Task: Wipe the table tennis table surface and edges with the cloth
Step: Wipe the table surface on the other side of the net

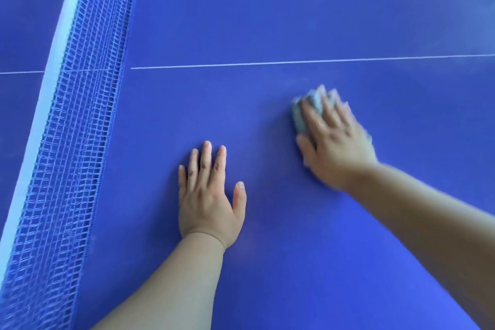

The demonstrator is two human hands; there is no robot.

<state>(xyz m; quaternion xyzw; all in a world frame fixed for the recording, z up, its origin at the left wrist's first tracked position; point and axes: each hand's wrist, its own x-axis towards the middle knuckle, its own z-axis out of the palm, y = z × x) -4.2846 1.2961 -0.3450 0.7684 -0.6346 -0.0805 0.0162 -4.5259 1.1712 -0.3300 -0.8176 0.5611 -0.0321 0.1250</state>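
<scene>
The table (294, 21) ran right of the net (80, 115). The left hand (209, 201) lay flat, fingers straight; the right hand (334, 139) pressed the cloth (302, 115) with spread fingers. Unpinched, the cloth could slip free mid-stroke.

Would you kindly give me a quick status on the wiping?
Left hand flat on table, empty. Right hand presses cloth to surface, motion-blurred. Net off to the left.

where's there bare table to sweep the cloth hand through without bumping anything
Widest bare stretch: the table beyond the white line, from the net rightward. Also bare: the gap between the left hand and the right hand pressing the cloth. Tightest: the strip between net and left hand.
</scene>
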